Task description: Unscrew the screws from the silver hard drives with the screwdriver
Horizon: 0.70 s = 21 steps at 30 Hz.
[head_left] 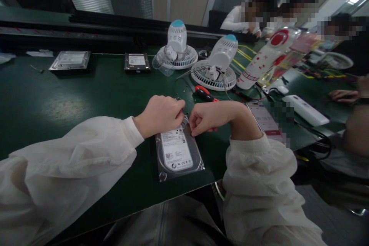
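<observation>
In front of me a hard drive (pixel 177 153) lies flat on the green table, its white label facing up. My left hand (pixel 163 114) is closed over the drive's far end, and its knuckles hide what the fingers hold. Beside it my right hand (pixel 209 118) is closed too, thumb and fingertips pinched together at the drive's right edge. Whatever is in that pinch is too small to see. Just beyond my hands lies a screwdriver (pixel 206 94) with a red and black handle. Small loose screws (pixel 184 89) are scattered near it.
Two more hard drives, a silver one (pixel 70 61) and a smaller one (pixel 137 62), lie at the back left. Two white fans (pixel 180 52) stand beyond my hands. At the right are a white bottle (pixel 253 67), a phone (pixel 265 121), a white power bank (pixel 305 110), cables and co-workers.
</observation>
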Each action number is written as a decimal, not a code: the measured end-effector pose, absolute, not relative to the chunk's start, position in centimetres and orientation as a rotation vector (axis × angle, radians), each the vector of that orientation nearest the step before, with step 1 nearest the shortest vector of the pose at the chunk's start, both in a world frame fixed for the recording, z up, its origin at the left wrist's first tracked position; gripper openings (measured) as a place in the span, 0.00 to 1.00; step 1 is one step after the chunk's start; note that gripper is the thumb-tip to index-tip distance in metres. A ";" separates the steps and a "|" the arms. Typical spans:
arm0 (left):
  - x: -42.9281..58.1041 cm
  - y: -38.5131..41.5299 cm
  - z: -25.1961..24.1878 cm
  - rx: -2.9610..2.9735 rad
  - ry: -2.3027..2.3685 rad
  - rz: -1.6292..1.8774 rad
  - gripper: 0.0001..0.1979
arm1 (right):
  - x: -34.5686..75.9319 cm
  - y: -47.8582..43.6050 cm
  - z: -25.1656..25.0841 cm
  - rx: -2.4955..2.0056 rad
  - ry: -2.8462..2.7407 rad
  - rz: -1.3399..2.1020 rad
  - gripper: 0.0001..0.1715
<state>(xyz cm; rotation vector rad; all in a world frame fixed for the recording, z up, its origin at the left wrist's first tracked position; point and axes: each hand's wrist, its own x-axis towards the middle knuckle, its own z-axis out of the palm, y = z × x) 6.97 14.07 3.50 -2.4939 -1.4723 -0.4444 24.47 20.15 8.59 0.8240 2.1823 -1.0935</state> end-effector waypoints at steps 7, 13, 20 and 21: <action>7.0 14.0 3.5 -2.474 -1.491 -0.425 0.13 | 24.5 20.1 8.7 0.820 2.187 -1.091 0.10; 6.9 14.1 3.4 -2.485 -1.477 -0.445 0.13 | 24.6 20.2 8.6 0.812 2.182 -1.101 0.11; 7.0 14.0 3.5 -2.495 -1.469 -0.444 0.14 | 24.6 20.3 8.5 0.798 2.178 -1.108 0.12; 7.0 14.0 3.5 -2.497 -1.468 -0.444 0.14 | 24.6 20.3 8.5 0.799 2.177 -1.110 0.12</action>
